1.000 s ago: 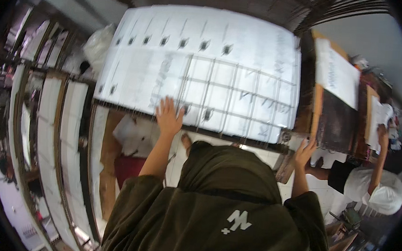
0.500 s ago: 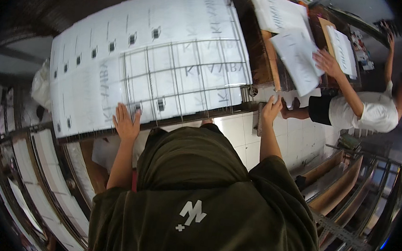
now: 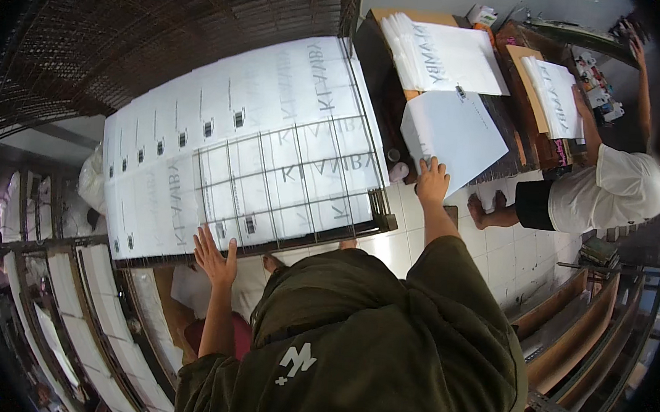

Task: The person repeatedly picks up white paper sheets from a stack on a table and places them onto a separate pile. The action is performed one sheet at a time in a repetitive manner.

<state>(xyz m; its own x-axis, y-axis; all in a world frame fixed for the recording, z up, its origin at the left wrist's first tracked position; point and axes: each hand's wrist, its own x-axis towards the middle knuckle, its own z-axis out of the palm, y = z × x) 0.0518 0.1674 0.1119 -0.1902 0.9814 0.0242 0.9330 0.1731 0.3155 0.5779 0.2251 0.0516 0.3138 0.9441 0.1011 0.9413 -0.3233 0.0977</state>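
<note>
My right hand grips the near edge of a white printed sheet, fingers on top. The sheet lies tilted, partly over the edge of the dark table on the right. Rows of overlapping white printed sheets cover a wire drying rack in front of me. A hinged wire-grid shelf lies across the right part of these sheets. At the rack's near edge is my left hand, open with fingers spread and holding nothing; whether it touches the rack I cannot tell.
Raised wire shelves hang over the rack's far side. A stack of white sheets lies on the right-hand table. Beyond it, a co-worker in a white shirt reaches to another stack. Shelving with wooden boards stands lower right.
The co-worker's hand has left the white sheet and moved to the far stack. My right hand has moved up onto that sheet's edge. My left hand has shifted slightly, fingers spread.
</note>
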